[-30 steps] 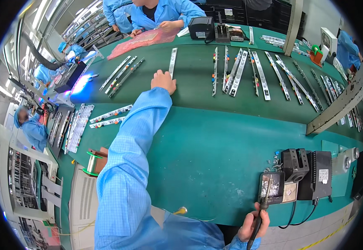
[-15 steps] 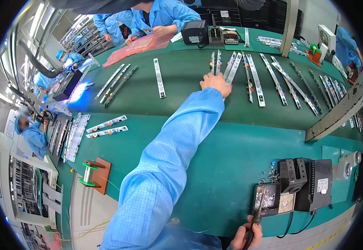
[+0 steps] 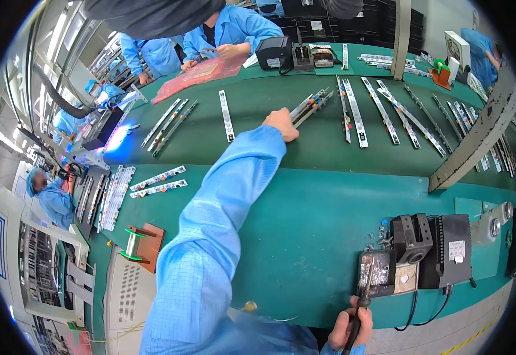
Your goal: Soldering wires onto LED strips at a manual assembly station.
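My left hand [image 3: 282, 123] reaches forward over the dark green belt, its fingers closed round the near ends of several narrow circuit board strips [image 3: 313, 105]. These lie bunched and slanting away to the right, with small coloured parts along them. Low in the picture, my right hand [image 3: 351, 327] is wrapped round the handle of a soldering iron [image 3: 364, 300]. The iron points upward, its tip over the small metal tray [image 3: 369, 274] of the black iron stand [image 3: 412, 239]. Another white strip [image 3: 227, 116] lies on the belt left of my left hand.
Many more strips [image 3: 359, 113] lie along the belt to the right, near a slanting metal post [image 3: 477, 139]. A solder wire spool [image 3: 132, 244] stands at left on a brown holder. Beside the stand sits a black soldering station [image 3: 448, 251]. A co-worker [image 3: 231, 32] sits across the belt.
My left hand has moved left and slightly nearer, drawing the strips into a slanting bunch. My right hand keeps the soldering iron almost in place. The view has shifted slightly.
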Tool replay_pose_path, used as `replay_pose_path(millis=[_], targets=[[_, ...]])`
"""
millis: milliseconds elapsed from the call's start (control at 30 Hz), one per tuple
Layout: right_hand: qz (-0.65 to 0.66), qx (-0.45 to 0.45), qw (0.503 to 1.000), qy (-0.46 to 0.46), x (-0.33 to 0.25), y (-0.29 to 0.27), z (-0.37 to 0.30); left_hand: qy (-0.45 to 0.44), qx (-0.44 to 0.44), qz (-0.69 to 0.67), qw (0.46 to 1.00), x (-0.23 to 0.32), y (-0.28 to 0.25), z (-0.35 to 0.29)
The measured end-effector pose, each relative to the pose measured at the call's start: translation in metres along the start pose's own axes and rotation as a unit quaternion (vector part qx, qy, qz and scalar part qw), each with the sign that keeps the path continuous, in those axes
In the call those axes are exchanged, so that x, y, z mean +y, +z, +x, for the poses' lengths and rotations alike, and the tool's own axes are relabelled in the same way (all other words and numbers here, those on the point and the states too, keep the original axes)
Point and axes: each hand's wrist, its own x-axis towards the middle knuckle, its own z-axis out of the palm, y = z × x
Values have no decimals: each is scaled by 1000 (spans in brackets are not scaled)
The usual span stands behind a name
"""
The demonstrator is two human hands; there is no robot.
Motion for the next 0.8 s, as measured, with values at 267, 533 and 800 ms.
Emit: replay_pose_path(millis=[267,533,800], targets=[[9,-1,1000,-21,18,0,-6,213,-63,-101,970,-63,-70,-118],[-3,29,999,-27,14,8,-3,284,-171,-32,943,-88,-46,-199],[-22,46,999,1,13,11,-5,117,-244,-157,950,-96,-31,-173]])
